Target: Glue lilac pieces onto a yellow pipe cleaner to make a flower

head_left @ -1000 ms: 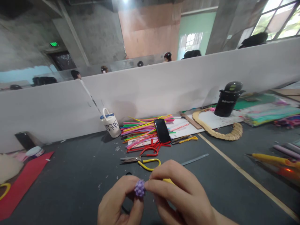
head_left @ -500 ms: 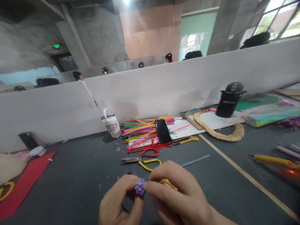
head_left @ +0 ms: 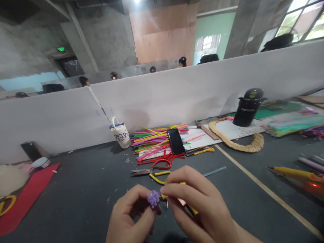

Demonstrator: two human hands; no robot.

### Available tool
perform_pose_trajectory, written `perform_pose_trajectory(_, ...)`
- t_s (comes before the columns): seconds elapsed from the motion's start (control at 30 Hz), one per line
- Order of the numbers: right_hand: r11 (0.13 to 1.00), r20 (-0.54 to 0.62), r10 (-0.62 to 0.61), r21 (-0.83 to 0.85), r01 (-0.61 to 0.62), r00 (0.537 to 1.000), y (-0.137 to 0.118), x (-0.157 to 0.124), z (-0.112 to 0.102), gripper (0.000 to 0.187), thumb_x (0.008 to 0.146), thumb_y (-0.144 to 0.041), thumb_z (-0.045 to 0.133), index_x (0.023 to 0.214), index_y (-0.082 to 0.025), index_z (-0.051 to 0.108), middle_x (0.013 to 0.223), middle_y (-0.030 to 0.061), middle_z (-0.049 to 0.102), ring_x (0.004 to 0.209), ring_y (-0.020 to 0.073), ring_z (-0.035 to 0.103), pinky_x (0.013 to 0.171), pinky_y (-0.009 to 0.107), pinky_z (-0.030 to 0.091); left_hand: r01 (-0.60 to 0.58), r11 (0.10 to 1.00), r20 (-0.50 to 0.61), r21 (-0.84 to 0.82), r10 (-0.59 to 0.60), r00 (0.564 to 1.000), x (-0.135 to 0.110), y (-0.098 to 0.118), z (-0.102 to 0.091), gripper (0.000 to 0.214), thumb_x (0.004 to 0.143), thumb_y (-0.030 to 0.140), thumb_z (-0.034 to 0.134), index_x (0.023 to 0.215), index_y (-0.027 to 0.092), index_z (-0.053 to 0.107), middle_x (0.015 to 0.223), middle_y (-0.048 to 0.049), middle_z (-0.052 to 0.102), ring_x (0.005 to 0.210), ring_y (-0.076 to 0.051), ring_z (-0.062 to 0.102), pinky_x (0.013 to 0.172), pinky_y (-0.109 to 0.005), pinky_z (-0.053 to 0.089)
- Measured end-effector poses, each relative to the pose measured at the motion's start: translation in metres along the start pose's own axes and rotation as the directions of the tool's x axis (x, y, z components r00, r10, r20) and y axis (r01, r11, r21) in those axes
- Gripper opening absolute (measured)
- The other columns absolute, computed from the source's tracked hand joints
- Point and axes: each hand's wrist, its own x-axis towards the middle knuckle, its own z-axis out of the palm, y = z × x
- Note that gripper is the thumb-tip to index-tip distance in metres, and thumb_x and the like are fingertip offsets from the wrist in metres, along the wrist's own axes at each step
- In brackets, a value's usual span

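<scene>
My left hand [head_left: 130,216] pinches a small purple bumpy ball [head_left: 153,198] between thumb and fingers, low in the middle of the view. My right hand [head_left: 196,207] is closed around a yellow-handled tool [head_left: 188,206], its tip touching the ball's right side. On the dark grey table just beyond my hands lie yellow-handled snips [head_left: 152,173]. Behind them sit red-handled scissors [head_left: 164,162], a pile of coloured sticks [head_left: 154,138] and a black phone [head_left: 175,141].
A white cup with a handle [head_left: 120,135] stands by the white partition [head_left: 162,98]. A black lidded pot [head_left: 249,108], a chain of wooden pieces [head_left: 243,143], a metal ruler [head_left: 215,171], a yellow tool [head_left: 296,172] and a red mat [head_left: 25,195] lie around. Other people's heads show above the partition.
My hands have lifted slightly. The right hand has turned, so more of the yellow-handled tool shows against the purple ball. The view shifted a little.
</scene>
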Motion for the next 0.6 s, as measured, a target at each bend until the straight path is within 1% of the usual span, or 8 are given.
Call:
perform_pose_trajectory(0.07,0.994,-0.01,0.059,0.096,-0.057,0.998,0.002,0.002,-0.001,0.017,0.082,-0.005,0.055,0.091,-0.015,0.066,0.086,0.0044,0.062,0.077,0.0122,0.06,0.07,0.021,0.05,0.163,0.983,0.026,-0.079,-0.161,0.987,0.002,0.005,0.0,0.023,0.066,0.033,0.075,0.057,0.018,0.061,0.05,0.0034,0.057,0.036,-0.005,0.037,0.034,-0.017,0.027)
perform_pose_trajectory(0.1,0.986,0.001,0.093,0.138,-0.093,0.996,0.003,0.003,-0.001,0.017,0.082,-0.004,0.056,0.088,-0.016,0.066,0.085,0.0035,0.062,0.078,0.0116,0.06,0.071,0.02,0.049,0.211,0.973,0.039,-0.095,-0.208,0.977,0.003,0.007,0.0,0.026,0.063,0.035,0.078,0.056,0.018,0.06,0.05,0.0029,0.058,0.036,-0.004,0.035,0.034,-0.016,0.025)
perform_pose_trajectory(0.17,0.967,0.033,0.154,0.203,-0.157,0.988,0.007,0.004,-0.001,0.016,0.082,-0.004,0.056,0.085,-0.016,0.066,0.084,0.0027,0.061,0.078,0.0113,0.06,0.072,0.02,0.048,0.26,0.96,0.072,-0.103,-0.254,0.965,0.005,0.007,-0.001,0.028,0.059,0.036,0.081,0.056,0.017,0.06,0.049,0.0022,0.059,0.036,-0.003,0.031,0.034,-0.016,0.02)
perform_pose_trajectory(0.27,0.938,0.088,0.221,0.253,-0.237,0.971,0.012,0.006,0.0,0.015,0.08,-0.004,0.057,0.082,-0.015,0.067,0.083,0.0026,0.06,0.08,0.0121,0.059,0.072,0.021,0.046,0.306,0.945,0.123,-0.112,-0.292,0.948,0.007,0.005,-0.003,0.03,0.058,0.039,0.081,0.058,0.018,0.06,0.048,0.0015,0.059,0.036,-0.003,0.028,0.036,-0.018,0.014)
perform_pose_trajectory(0.37,0.906,0.137,0.266,0.303,-0.296,0.954,0.015,0.007,0.001,0.016,0.08,-0.004,0.058,0.083,-0.016,0.068,0.084,0.0021,0.06,0.082,0.0125,0.058,0.074,0.022,0.045,0.269,0.957,0.11,-0.109,-0.257,0.96,0.009,0.004,-0.003,0.026,0.06,0.035,0.079,0.057,0.018,0.06,0.047,0.0016,0.059,0.038,-0.005,0.034,0.039,-0.019,0.021)
perform_pose_trajectory(0.5,0.839,0.197,0.322,0.394,-0.376,0.926,0.016,0.008,0.003,0.016,0.079,-0.01,0.061,0.091,-0.019,0.066,0.092,0.0011,0.06,0.088,0.0137,0.057,0.08,0.025,0.044,0.12,0.993,0.016,0.008,-0.12,0.993,0.009,0.006,-0.001,0.015,0.062,0.024,0.073,0.054,0.018,0.063,0.049,0.0012,0.059,0.048,-0.009,0.046,0.048,-0.019,0.031)
perform_pose_trajectory(0.57,0.785,0.246,0.372,0.431,-0.445,0.895,0.017,0.008,0.005,0.024,0.075,-0.011,0.064,0.097,-0.021,0.064,0.096,0.0004,0.059,0.09,0.0146,0.055,0.081,0.027,0.043,0.085,0.995,-0.013,0.044,-0.085,0.996,0.009,0.006,0.0,0.012,0.063,0.023,0.071,0.054,0.018,0.064,0.049,0.0023,0.056,0.048,-0.01,0.046,0.048,-0.02,0.032)
perform_pose_trajectory(0.6,0.754,0.285,0.401,0.437,-0.49,0.871,0.018,0.007,0.006,0.031,0.071,-0.011,0.066,0.101,-0.021,0.063,0.098,0.0004,0.059,0.091,0.0152,0.055,0.082,0.028,0.043,0.084,0.995,-0.029,0.05,-0.082,0.996,0.009,0.006,0.001,0.011,0.063,0.024,0.071,0.055,0.019,0.064,0.049,0.0032,0.054,0.046,-0.009,0.044,0.047,-0.02,0.032)
